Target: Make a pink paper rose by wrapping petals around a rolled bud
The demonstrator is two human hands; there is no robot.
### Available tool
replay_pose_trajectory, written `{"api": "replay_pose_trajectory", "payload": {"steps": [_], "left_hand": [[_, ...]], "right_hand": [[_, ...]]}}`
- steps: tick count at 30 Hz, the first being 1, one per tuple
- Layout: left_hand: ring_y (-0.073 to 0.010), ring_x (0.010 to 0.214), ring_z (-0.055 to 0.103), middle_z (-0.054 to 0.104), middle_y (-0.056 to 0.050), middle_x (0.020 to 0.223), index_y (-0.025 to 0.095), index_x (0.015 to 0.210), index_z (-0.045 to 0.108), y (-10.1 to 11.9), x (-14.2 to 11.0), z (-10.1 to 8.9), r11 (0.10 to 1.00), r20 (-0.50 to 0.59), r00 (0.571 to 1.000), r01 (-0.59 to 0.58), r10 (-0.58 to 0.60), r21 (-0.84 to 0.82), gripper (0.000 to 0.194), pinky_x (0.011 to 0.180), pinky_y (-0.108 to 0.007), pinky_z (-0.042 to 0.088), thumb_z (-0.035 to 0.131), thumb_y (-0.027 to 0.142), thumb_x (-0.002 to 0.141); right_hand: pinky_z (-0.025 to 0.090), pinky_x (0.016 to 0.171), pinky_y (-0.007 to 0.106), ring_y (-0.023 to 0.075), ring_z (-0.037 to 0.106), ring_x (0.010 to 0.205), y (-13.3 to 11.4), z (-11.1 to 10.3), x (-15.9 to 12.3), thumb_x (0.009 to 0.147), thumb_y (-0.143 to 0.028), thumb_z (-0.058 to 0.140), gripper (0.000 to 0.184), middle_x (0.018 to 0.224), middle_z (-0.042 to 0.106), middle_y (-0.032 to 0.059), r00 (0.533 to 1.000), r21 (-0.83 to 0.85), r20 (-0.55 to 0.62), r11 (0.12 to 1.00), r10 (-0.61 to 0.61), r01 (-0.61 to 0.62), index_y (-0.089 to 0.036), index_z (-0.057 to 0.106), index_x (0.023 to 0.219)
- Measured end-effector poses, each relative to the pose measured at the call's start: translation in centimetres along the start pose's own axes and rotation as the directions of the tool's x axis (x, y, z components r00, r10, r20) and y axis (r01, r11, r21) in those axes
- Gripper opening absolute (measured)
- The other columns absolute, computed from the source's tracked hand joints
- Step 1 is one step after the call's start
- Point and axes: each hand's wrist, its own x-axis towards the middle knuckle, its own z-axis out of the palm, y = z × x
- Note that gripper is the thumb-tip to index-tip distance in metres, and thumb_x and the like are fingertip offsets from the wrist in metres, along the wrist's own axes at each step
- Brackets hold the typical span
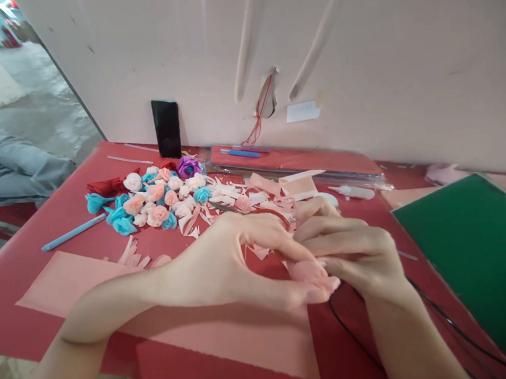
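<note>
The fingers of the left hand were clamped on a pink paper piece; those of the right hand met its edge, though whether they pinched it I cannot tell. Such thin paper seemed to want a light, steady grip, lest it crease. Beneath lay a pink sheet on the table; beyond, scissors and paper roses.

A small pale-pink paper piece, rounded and curled, its lower edge crumpled, sits pinched in the left hand, touching the right hand, above the red bench.
</note>
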Motion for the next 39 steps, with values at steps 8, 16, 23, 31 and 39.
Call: {"api": "replay_pose_trajectory", "payload": {"steps": [8,16,23,31,39], "left_hand": [[-0.0103,0.074,0.062,0.070,-0.001,0.075,0.015,0.075,0.071,-0.1,-0.1,-0.1,0.999,0.001,1.000,0.021,-0.021,-0.033,0.004,0.072,-0.020,0.051,0.068,0.016,0.072],[-0.0095,0.069,0.063,0.066,0.002,0.073,0.019,0.071,0.071,0.1,0.1,0.1,0.992,-0.034,0.993,0.114,-0.113,0.045,0.004,0.066,-0.019,0.051,0.068,0.017,0.068],[-0.0080,0.068,0.062,0.069,0.005,0.071,0.020,0.068,0.068,-0.2,-0.1,0.0,0.996,0.019,0.999,0.045,-0.046,0.071,0.012,0.070,-0.019,0.053,0.065,0.009,0.070],[-0.0098,0.081,0.063,0.070,0.007,0.080,0.023,0.085,0.065,0.2,-0.8,-0.8,0.967,0.141,0.990,-0.044,0.008,0.252,0.015,0.082,-0.024,0.051,0.066,0.015,0.073],[-0.0121,0.087,0.058,0.065,0.001,0.089,0.021,0.090,0.060,0.5,-0.9,-1.0,0.633,-0.062,0.871,-0.303,0.486,0.712,0.013,0.089,-0.030,0.046,0.063,0.019,0.077]], "right_hand": [[0.041,0.076,0.034,0.0116,0.053,0.068,0.3,0.1,0.0,0.089,-0.032,0.051,0.017,0.072,0.063,-0.0020,0.999,0.107,0.039,0.994,-0.012,0.008,-0.023,0.064,0.082],[0.044,0.076,0.032,0.0120,0.050,0.074,0.5,0.2,0.1,0.088,-0.031,0.052,0.016,0.071,0.063,-0.0014,0.996,0.153,0.081,0.988,0.023,-0.035,-0.022,0.063,0.082],[0.045,0.071,0.029,0.0114,0.050,0.074,0.1,0.2,0.5,0.090,-0.031,0.049,0.024,0.068,0.063,0.0003,0.987,0.180,0.161,0.983,-0.002,-0.028,-0.019,0.062,0.073],[0.046,0.069,0.032,0.0146,0.049,0.076,-0.9,-0.6,0.3,0.086,-0.015,0.052,0.016,0.068,0.064,0.0005,0.989,-0.023,0.138,0.999,-0.044,0.048,-0.021,0.062,0.076],[0.043,0.066,0.035,0.0191,0.050,0.075,-3.4,-0.5,0.0,0.074,0.001,0.060,0.024,0.069,0.063,0.0017,0.988,-0.560,-0.126,0.829,-0.086,0.001,-0.021,0.061,0.083]]}}
